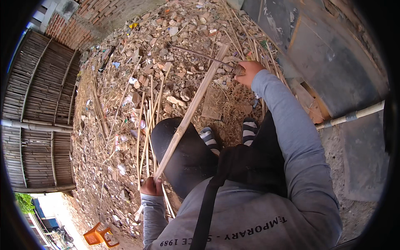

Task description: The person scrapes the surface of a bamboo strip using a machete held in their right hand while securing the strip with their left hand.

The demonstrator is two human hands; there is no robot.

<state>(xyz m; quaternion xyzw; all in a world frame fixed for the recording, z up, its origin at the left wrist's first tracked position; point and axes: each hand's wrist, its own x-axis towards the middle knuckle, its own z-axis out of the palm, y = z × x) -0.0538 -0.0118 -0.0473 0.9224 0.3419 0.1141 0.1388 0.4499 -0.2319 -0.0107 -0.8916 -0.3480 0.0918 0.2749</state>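
Left grip (pixel 153 187) holds one bamboo strip (pixel 189 118); right grip (pixel 248 73), one knife (pixel 196 53)

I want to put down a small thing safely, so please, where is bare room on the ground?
The flat slab ahead of the left sandal, right of the held bamboo strip, looks mostly bare. So does the grey sheet at far right, nearer than the bamboo pole. Crowded: left of the left knee, where thin strips lie over rubble.

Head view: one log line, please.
left hand: holds strip's near end; right hand: holds knife; knife: at strip's far end; chair: lower left
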